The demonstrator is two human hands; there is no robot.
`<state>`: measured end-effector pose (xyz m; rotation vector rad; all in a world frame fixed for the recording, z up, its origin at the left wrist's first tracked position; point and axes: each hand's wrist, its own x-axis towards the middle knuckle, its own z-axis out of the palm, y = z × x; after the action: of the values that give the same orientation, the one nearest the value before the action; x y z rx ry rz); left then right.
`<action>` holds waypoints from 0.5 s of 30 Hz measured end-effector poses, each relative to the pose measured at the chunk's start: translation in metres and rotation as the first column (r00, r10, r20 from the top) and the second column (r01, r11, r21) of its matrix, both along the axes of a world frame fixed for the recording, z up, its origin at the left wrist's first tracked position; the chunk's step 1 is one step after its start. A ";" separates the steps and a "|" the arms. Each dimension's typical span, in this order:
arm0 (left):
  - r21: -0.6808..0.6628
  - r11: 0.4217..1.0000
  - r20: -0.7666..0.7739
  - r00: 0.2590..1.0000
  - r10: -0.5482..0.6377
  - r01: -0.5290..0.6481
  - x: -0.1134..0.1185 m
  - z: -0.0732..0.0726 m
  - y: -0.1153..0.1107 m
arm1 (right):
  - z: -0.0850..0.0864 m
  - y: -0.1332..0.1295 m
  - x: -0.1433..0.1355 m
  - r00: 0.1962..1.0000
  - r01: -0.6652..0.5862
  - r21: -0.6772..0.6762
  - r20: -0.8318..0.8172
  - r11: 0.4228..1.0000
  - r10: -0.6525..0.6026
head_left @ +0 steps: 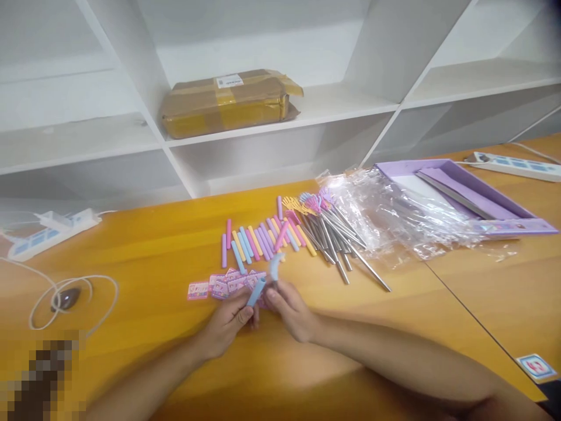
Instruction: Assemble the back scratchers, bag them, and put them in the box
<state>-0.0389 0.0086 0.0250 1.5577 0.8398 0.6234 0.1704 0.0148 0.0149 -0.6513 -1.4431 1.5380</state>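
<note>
My left hand [228, 321] is closed around a light blue tube [256, 292], held at a slant with its end facing up. Close beside it, my right hand [291, 310] pinches a light blue curved piece [274, 266], blurred, that resembles a back scratcher head; its lower part is hidden by my fingers. Small printed cards [228, 285] lie just beyond my hands, partly covered by them. Farther back, several coloured tubes [263, 241] in purple, pink, yellow and blue lie in a loose row. To their right is a pile of metal-rod back scratchers [331, 234] with coloured hand-shaped heads.
Crumpled clear plastic bags [394, 210] lie against a purple box [517, 210] on the right. Power strips [56, 233] and a coiled white cable [116, 292] are on the table. A taped carton [228, 102] sits on the white shelf [333, 111]. A card [536, 366] lies at lower right.
</note>
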 end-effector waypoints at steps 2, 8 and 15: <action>-0.001 1.000 -0.007 1.000 0.008 -0.008 -0.001 0.000 0.001 | -0.005 0.004 0.001 0.996 0.082 -0.007 -0.027 0.997 -0.082; -0.157 0.987 0.035 0.999 0.041 -0.035 -0.004 -0.006 -0.002 | -0.002 0.022 0.016 0.958 0.284 0.016 -0.041 0.959 -0.283; -0.156 0.985 0.026 0.997 -0.072 0.075 -0.008 -0.001 -0.005 | -0.003 0.051 0.030 0.926 0.359 -0.143 -0.071 0.922 -0.371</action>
<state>-0.0470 0.0041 0.0237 1.4303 0.7934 0.5070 0.2008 0.0653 0.0123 -0.8585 -1.0833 1.3508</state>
